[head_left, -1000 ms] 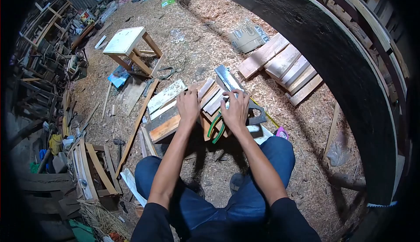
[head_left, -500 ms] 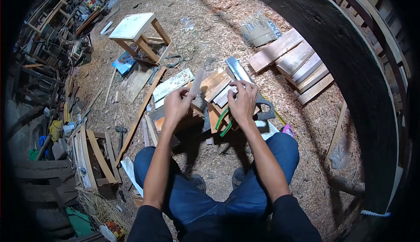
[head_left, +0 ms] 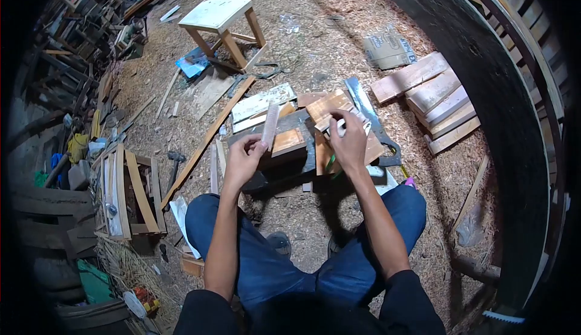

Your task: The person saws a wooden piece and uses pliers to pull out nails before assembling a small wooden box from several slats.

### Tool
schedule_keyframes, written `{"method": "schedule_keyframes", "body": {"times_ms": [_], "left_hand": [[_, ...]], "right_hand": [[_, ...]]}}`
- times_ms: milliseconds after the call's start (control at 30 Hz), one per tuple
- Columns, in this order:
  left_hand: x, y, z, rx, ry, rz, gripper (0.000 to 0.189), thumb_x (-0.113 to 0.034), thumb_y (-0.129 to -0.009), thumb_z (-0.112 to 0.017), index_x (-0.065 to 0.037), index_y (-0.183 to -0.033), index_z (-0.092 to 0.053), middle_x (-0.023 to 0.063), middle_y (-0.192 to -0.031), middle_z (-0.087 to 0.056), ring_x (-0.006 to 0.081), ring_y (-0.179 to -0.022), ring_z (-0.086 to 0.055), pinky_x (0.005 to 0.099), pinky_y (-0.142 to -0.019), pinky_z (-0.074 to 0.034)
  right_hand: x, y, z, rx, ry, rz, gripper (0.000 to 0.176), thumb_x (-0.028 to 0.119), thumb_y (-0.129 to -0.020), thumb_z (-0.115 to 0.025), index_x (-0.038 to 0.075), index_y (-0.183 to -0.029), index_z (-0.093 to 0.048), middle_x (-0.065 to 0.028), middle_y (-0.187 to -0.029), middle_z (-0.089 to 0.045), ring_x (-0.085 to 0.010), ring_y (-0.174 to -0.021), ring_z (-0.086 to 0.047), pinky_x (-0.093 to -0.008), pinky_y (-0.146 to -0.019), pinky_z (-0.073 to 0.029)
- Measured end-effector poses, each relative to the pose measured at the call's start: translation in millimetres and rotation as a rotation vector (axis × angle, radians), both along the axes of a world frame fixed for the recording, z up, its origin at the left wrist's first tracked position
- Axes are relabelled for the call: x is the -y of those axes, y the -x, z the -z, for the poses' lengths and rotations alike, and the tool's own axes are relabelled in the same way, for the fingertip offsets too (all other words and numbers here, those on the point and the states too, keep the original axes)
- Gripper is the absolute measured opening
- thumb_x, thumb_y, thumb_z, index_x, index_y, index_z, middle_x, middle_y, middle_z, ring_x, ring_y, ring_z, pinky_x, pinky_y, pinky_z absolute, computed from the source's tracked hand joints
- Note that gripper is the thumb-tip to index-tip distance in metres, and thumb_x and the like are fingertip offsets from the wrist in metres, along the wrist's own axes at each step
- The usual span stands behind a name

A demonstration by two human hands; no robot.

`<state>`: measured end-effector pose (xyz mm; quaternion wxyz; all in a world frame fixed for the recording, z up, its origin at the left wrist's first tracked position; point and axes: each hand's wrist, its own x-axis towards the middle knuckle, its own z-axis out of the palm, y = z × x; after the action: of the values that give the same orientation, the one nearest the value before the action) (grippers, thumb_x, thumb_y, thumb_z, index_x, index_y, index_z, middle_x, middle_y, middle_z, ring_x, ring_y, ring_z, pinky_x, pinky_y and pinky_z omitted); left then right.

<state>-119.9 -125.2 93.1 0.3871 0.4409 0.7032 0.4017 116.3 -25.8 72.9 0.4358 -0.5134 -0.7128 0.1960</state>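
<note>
My left hand [head_left: 243,162] pinches a thin, pale flat strip [head_left: 270,124] that points up and away from me. Just right of it, a brown wooden block [head_left: 288,141] lies on a dark low bench [head_left: 301,119]. My right hand [head_left: 350,144] is curled over several stacked wood pieces [head_left: 327,106], with a small whitish thing [head_left: 342,128] between thumb and fingers. What that thing is cannot be made out. A bit of green [head_left: 330,164] shows beside the right wrist. Beyond this hand lies a handsaw [head_left: 363,106], blade pointing away.
A white-topped wooden stool [head_left: 216,13] stands ahead on the left. Planks [head_left: 437,96] are stacked at right, near a cardboard piece [head_left: 387,49]. A hammer [head_left: 175,160] and a slatted wooden frame [head_left: 130,193] lie at left. A large dark beam [head_left: 484,68] curves along the right side.
The view has shifted, so the surroundings appear further right. My right hand has closed its fingers around the whitish thing, and the green handles beneath it are now mostly hidden. The left hand still holds the strip.
</note>
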Motion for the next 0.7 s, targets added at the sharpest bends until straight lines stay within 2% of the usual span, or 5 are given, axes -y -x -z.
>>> {"method": "schedule_keyframes", "body": {"times_ms": [100, 333, 500, 567, 700], "left_hand": [[14.0, 15.5, 4.0, 0.168, -0.062, -0.03, 0.03, -0.01, -0.093, -0.065, 0.009, -0.117, -0.061, 0.0097, -0.096, -0.07, 0.0114, -0.086, -0.065, 0.0252, -0.08, -0.052], [53.4, 16.8, -4.8, 0.275, 0.038, 0.084, 0.032, -0.011, -0.092, -0.067, 0.004, -0.119, -0.057, 0.006, -0.098, -0.068, 0.0087, -0.091, -0.062, 0.0234, -0.08, -0.049], [67.4, 30.1, -9.9, 0.1, 0.099, 0.094, 0.024, -0.013, -0.092, -0.065, -0.001, -0.113, -0.063, 0.0027, -0.086, -0.066, 0.0086, -0.079, -0.06, 0.0249, -0.07, -0.048], [68.0, 34.5, -11.7, -0.227, -0.042, -0.114, 0.022, -0.016, -0.09, -0.065, -0.004, -0.109, -0.066, 0.0097, -0.086, -0.069, 0.0197, -0.071, -0.064, 0.0337, -0.067, -0.051], [62.4, 39.9, -14.8, -0.275, -0.037, -0.159, 0.023, -0.016, -0.09, -0.063, -0.006, -0.111, -0.066, 0.0128, -0.089, -0.069, 0.0262, -0.074, -0.065, 0.0389, -0.07, -0.051]], "right_hand": [[25.1, 37.8, -21.9, -0.149, 0.212, -0.192, 0.022, 0.017, -0.091, -0.061, 0.002, -0.106, -0.065, -0.015, -0.09, -0.07, -0.028, -0.068, -0.067, -0.0377, -0.065, -0.052], [79.3, 96.8, -11.6, -0.371, 0.61, -0.399, 0.035, 0.019, -0.088, -0.071, 0.001, -0.116, -0.059, -0.0145, -0.081, -0.072, -0.0179, -0.065, -0.069, -0.0312, -0.06, -0.053], [87.8, 98.9, -5.4, -0.352, 0.645, -0.43, 0.034, 0.015, -0.087, -0.072, 0.001, -0.116, -0.059, -0.0129, -0.081, -0.073, -0.0129, -0.065, -0.068, -0.0285, -0.055, -0.052], [89.9, 99.0, -6.7, -0.353, 0.768, -0.451, 0.034, 0.015, -0.088, -0.071, 0.002, -0.116, -0.059, -0.011, -0.082, -0.073, -0.0107, -0.066, -0.067, -0.0264, -0.052, -0.051], [98.6, 105.0, -9.1, -0.288, 0.763, -0.475, 0.032, 0.014, -0.088, -0.071, 0.001, -0.115, -0.06, -0.01, -0.08, -0.072, -0.0103, -0.066, -0.066, -0.0268, -0.053, -0.051]]}}
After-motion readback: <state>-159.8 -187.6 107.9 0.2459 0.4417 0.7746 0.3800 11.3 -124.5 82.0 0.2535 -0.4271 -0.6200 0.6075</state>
